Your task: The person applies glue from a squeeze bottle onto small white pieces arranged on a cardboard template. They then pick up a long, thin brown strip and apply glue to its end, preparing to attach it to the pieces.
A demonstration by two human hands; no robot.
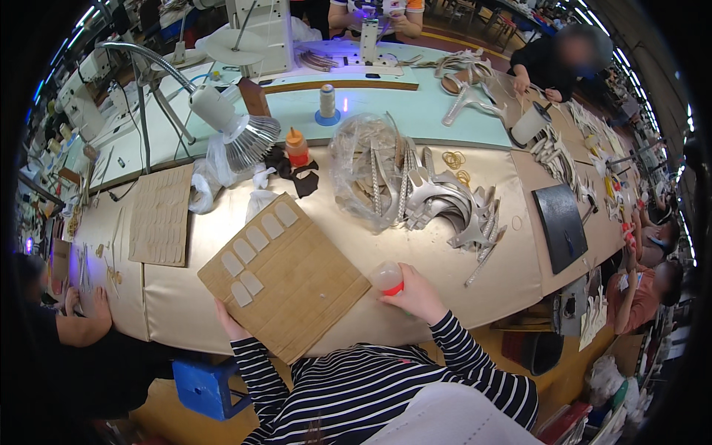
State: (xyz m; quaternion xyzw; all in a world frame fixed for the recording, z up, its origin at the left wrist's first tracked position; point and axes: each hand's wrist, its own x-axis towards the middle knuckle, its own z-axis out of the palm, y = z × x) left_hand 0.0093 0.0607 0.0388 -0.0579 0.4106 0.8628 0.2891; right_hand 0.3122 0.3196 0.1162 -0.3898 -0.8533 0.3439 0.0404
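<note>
My left hand grips the left edge of a brown cardboard sheet, its fingers partly hidden by the board. Several pale, arch-shaped pieces lie on the sheet in two rows near its upper left side. The rest of the board is bare apart from a tiny pale speck. At the board's right corner, my right hand is wrapped round a squat, translucent bottle with a red band. Its tip cannot be made out. The board lies turned at an angle near the table's front edge.
Beyond the board are a plastic bag of straps, silvery shoe uppers and an orange-topped bottle. A lamp leans over the left side, near another board of pieces. A black slab lies right. Co-workers sit around.
</note>
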